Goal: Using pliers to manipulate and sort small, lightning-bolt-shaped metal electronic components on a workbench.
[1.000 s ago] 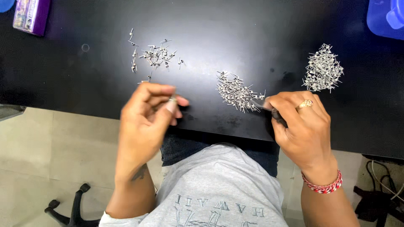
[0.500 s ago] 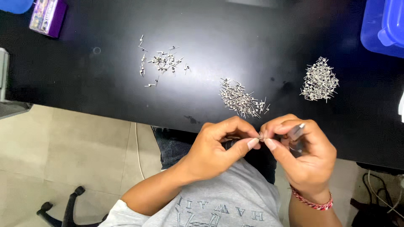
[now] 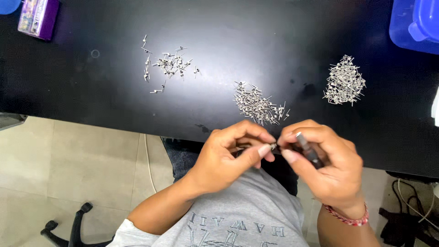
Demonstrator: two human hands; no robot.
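Both hands meet over the lap, fitting a tiny metal part to a dark tool.

The left hand [image 3: 228, 153] pinches the part [image 3: 273, 146]; the right hand [image 3: 327, 167] is clamped round the tool [image 3: 307, 148]. Best done close and steady, tips aligned. Three piles lie on the counter [image 3: 91, 100]; the nearest pile [image 3: 256, 103] is just above the hands.

Person wore a grey short-sleeved T-shirt [image 3: 238, 224] with a darker printed design and lettering across the chest, and dark blue trousers [image 3: 185, 158], seen at the lap. Both forearms were bare. Left hand [image 3: 228, 153] had long, pale, neatly shaped nails. Right hand [image 3: 327, 167] carried a red-and-white woven thread bracelet [image 3: 347, 218] at the wrist.
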